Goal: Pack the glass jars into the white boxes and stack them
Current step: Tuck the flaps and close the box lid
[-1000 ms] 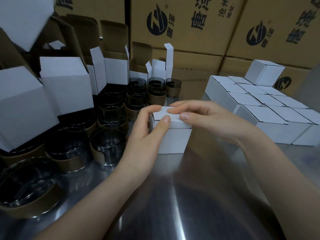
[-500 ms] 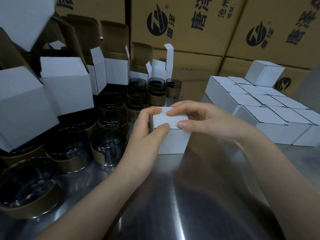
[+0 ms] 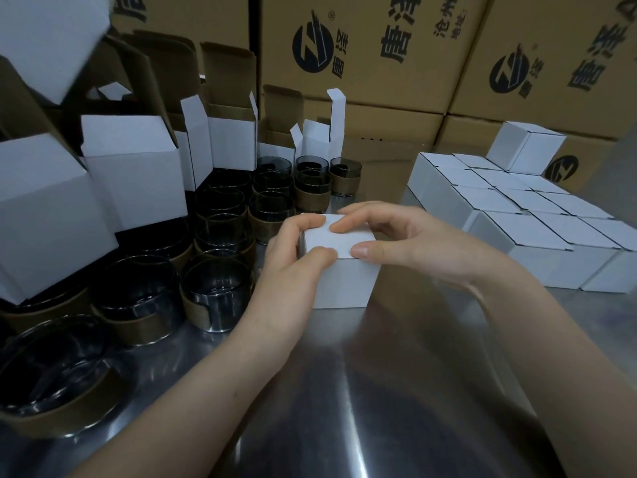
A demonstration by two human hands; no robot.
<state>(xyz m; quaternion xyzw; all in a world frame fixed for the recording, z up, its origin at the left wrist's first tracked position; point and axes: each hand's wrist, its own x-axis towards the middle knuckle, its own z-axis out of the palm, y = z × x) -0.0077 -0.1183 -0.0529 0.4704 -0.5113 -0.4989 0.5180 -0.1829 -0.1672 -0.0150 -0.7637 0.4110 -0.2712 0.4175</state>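
A small white box point(image 3: 343, 281) stands on the steel table at the centre, its lid flat. My left hand point(image 3: 289, 267) grips its left side, thumb on the front top edge and fingers on the lid. From the right, my right hand point(image 3: 406, 241) holds the lid down with thumb and fingers. Several dark glass jars with brown bands point(image 3: 213, 291) stand in rows to the left. Closed white boxes point(image 3: 537, 232) lie in a block at the right, one more white box point(image 3: 527, 146) stacked on top at the back.
Open empty white boxes point(image 3: 134, 174) with raised flaps stand along the left and back. Large brown printed cartons point(image 3: 362, 53) form a wall behind. The steel table point(image 3: 344, 391) stretches toward me.
The lid flap of the centre box has been pressed down flat. Both hands stayed on the box, with the fingers shifted slightly on its top.
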